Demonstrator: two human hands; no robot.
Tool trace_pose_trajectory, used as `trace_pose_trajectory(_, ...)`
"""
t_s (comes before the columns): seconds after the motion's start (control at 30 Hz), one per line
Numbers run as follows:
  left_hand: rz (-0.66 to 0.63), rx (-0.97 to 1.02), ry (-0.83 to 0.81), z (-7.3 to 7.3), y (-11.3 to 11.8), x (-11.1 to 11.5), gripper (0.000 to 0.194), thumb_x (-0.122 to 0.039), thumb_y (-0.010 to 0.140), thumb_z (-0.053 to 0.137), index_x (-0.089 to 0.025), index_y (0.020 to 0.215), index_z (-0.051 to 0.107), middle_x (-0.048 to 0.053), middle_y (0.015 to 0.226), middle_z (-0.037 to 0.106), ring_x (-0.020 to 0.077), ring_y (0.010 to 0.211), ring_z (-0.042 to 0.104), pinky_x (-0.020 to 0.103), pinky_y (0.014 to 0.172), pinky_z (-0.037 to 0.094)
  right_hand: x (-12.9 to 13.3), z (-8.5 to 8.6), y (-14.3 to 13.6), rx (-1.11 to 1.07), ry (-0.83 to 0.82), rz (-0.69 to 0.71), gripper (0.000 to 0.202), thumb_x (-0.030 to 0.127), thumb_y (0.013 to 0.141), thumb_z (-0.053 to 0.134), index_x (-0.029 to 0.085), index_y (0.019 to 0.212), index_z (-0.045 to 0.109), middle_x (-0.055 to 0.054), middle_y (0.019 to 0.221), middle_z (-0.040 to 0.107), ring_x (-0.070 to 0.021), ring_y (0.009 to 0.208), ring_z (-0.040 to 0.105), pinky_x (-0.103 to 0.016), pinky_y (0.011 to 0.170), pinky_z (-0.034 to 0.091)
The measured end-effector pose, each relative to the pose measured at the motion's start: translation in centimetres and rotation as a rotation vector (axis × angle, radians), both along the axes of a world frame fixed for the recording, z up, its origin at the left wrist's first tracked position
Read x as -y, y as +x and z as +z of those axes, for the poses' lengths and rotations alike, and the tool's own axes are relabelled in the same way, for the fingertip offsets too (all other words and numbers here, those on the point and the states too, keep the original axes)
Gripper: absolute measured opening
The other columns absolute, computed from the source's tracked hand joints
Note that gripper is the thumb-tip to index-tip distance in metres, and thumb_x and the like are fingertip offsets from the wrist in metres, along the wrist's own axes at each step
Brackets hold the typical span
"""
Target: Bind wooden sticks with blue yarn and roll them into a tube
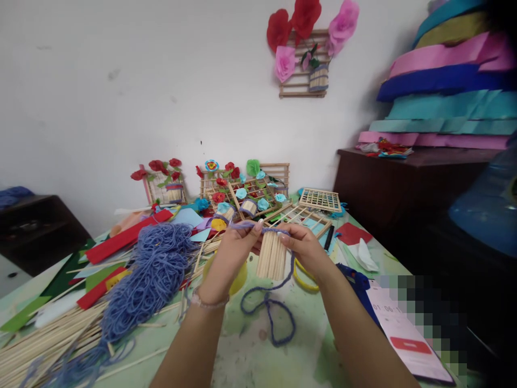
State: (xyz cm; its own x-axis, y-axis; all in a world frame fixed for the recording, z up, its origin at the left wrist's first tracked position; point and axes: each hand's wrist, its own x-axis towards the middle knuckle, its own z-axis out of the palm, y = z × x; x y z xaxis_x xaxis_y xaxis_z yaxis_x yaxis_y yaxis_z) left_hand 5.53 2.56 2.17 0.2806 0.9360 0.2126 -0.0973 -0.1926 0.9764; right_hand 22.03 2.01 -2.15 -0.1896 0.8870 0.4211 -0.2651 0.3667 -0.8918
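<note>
My left hand (233,253) and my right hand (306,248) hold up a small bundle of short wooden sticks (272,256) above the table. A blue yarn strand (267,308) runs across the top of the bundle between my fingertips. Its loose end hangs down and lies in loops on the table (258,350). Both hands pinch the yarn at the bundle's top corners.
A heap of blue yarn (149,275) and long wooden skewers (44,345) lie at the left, with coloured paper strips (121,240). Stick frames with paper flowers (242,188) stand at the back. A phone (407,337) lies at the right, a yellow ring (304,277) under my hands.
</note>
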Motion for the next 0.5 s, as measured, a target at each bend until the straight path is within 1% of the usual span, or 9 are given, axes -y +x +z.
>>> trace_pose_trajectory(0.13,-0.033,-0.015,0.008,-0.2,0.5,0.1,0.04,-0.053,0.069,0.067,-0.013,0.067,0.059,0.002,0.052,0.063,0.0124,0.044,0.058,0.02,0.044,0.046,0.1,-0.3,0.0,-0.059,-0.073,-0.019,0.02,0.04,0.079,0.064,0.022,0.087,0.063,0.001,0.079,0.057,-0.0127,0.071,0.052,-0.025,0.066,0.04)
trace_pose_trajectory(0.2,-0.052,-0.018,0.039,-0.5,0.9,0.1,0.039,-0.052,0.069,0.067,-0.013,0.067,0.06,0.002,0.051,0.062,0.012,0.044,0.058,0.019,0.044,0.046,0.2,-0.3,-0.1,-0.065,-0.07,-0.034,0.021,0.042,0.081,0.061,0.021,0.083,0.059,0.002,0.072,0.052,-0.011,0.064,0.049,-0.023,0.061,0.037)
trace_pose_trajectory(0.3,-0.05,-0.02,0.068,-0.8,1.3,0.2,0.038,-0.051,0.07,0.067,-0.014,0.07,0.061,0.002,0.051,0.062,0.012,0.046,0.059,0.019,0.046,0.047,0.2,0.0,-0.3,-0.033,-0.038,-0.113,0.026,0.044,0.081,0.061,0.02,0.073,0.053,0.004,0.065,0.045,-0.0094,0.058,0.043,-0.022,0.056,0.034)
trace_pose_trajectory(0.4,-0.019,-0.025,0.09,-0.9,1.4,0.2,0.037,-0.051,0.071,0.066,-0.014,0.069,0.06,0.001,0.053,0.062,0.0111,0.047,0.058,0.018,0.046,0.046,0.1,0.3,-0.5,-0.014,-0.011,-0.198,0.03,0.045,0.079,0.063,0.019,0.069,0.052,0.003,0.065,0.046,-0.0097,0.059,0.043,-0.022,0.057,0.035)
trace_pose_trajectory(0.5,-0.01,-0.028,0.111,-1.0,1.5,0.2,0.038,-0.051,0.07,0.067,-0.014,0.067,0.06,0.001,0.054,0.062,0.0107,0.048,0.058,0.018,0.046,0.046,0.1,0.4,-0.7,-0.035,-0.005,-0.243,0.031,0.045,0.079,0.063,0.019,0.066,0.052,0.003,0.066,0.047,-0.0102,0.059,0.045,-0.023,0.058,0.037)
